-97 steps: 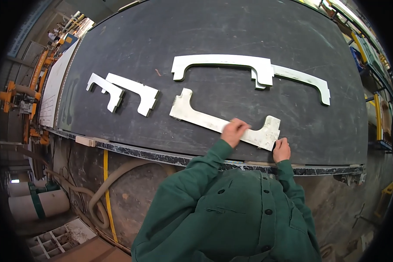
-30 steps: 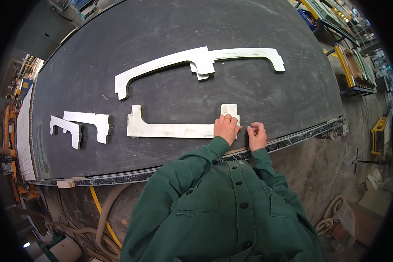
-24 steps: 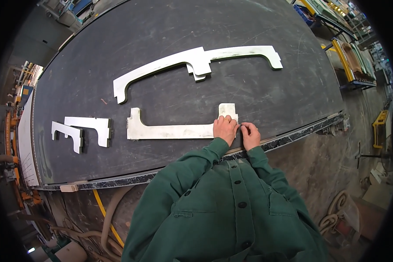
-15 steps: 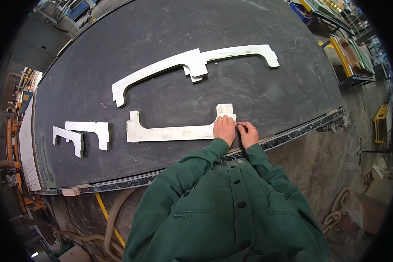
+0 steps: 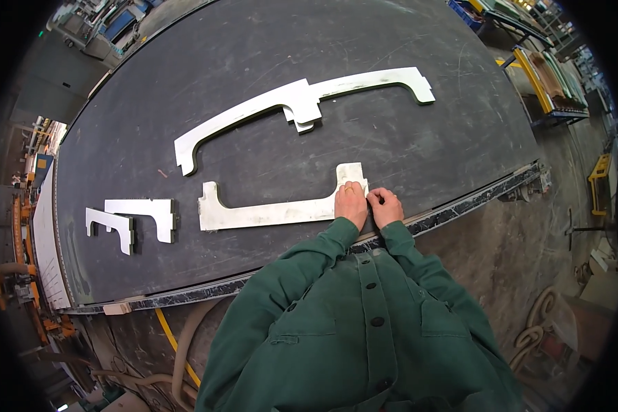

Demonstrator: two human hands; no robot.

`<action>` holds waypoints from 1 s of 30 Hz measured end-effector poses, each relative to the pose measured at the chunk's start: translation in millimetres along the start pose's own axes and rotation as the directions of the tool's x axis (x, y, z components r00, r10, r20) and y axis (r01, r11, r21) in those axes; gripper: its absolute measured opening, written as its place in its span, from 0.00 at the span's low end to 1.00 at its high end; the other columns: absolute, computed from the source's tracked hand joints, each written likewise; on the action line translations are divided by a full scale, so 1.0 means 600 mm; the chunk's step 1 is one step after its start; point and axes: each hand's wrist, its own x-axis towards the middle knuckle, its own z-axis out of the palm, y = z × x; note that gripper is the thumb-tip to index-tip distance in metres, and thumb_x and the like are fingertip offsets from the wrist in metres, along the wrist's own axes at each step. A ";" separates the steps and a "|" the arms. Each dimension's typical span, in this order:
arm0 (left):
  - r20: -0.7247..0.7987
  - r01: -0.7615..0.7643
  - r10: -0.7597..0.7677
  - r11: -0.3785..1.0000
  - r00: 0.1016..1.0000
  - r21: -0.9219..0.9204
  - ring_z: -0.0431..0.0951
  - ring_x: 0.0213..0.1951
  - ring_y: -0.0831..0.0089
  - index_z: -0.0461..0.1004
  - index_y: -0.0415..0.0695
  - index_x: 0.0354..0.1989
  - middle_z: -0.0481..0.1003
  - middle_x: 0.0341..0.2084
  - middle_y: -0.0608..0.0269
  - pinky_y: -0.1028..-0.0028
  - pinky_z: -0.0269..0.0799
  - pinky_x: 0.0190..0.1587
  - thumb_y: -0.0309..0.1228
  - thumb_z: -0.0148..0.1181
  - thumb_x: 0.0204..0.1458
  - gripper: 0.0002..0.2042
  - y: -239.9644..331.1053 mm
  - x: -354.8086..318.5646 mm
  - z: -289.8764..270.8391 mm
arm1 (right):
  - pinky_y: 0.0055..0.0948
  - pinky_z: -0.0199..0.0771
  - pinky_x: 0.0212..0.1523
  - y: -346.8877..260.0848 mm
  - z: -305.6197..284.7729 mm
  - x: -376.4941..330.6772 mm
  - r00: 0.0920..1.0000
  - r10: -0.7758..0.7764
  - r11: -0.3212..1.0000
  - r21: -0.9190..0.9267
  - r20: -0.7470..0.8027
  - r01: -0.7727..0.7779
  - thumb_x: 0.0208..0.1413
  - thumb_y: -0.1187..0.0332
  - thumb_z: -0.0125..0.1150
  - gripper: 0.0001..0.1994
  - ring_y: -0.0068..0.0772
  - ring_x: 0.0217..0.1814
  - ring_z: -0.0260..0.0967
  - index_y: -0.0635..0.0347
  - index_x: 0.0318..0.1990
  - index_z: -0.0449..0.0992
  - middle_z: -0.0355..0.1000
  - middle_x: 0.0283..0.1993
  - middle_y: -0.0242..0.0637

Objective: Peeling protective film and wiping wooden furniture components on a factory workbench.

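Note:
A white U-shaped panel point(image 5: 275, 214) lies flat near the table's front edge, its two short arms pointing away from me. My left hand point(image 5: 351, 206) is closed over its right end, fingers side by side on the upper face, steadying it. Just to the right, my right hand point(image 5: 386, 207) is pinched, thumb against fingers, at the panel's right side edge. Whatever sits between those fingertips is too small to make out. Green sleeves cover both forearms.
The panel rests on a large dark scratched table point(image 5: 254, 151). Farther back, two long curved white pieces point(image 5: 244, 113) overlap. Two smaller white bracket-shaped pieces point(image 5: 144, 206) lie at the left. A yellow-framed rack point(image 5: 534, 79) stands beyond the right edge; hoses point(image 5: 185, 343) hang below the front.
The whole view has shifted slightly. My left hand stays on the panel's right end, while my right hand keeps its pinch at the edge with only a small finger movement.

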 end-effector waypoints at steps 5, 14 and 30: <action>-0.050 0.012 -0.016 0.997 0.999 -0.074 0.67 0.32 0.52 0.62 0.37 0.28 0.67 0.27 0.48 0.60 0.64 0.35 0.25 0.52 0.47 0.06 -0.002 0.000 -0.001 | 0.35 0.68 0.37 -0.002 -0.002 0.002 1.000 0.022 1.000 -0.002 0.022 -0.022 0.48 0.59 0.59 0.09 0.37 0.36 0.69 0.52 0.33 0.76 0.71 0.31 0.35; -0.052 0.010 -0.018 0.990 0.998 -0.139 0.71 0.31 0.53 0.64 0.39 0.29 0.68 0.27 0.49 0.60 0.67 0.33 0.33 0.57 0.47 0.11 0.003 0.014 -0.020 | 0.37 0.68 0.37 0.013 0.007 0.004 0.998 -0.063 0.996 -0.069 -0.022 0.062 0.48 0.60 0.57 0.09 0.40 0.37 0.69 0.53 0.33 0.75 0.71 0.32 0.35; 0.114 0.066 -0.078 0.992 0.990 0.109 0.71 0.34 0.55 0.65 0.38 0.30 0.67 0.30 0.50 0.62 0.69 0.34 0.31 0.53 0.49 0.08 0.008 0.021 0.002 | 0.37 0.68 0.38 0.006 0.001 0.003 0.999 -0.029 0.998 -0.057 0.029 0.031 0.49 0.59 0.57 0.09 0.39 0.38 0.69 0.52 0.33 0.75 0.71 0.33 0.35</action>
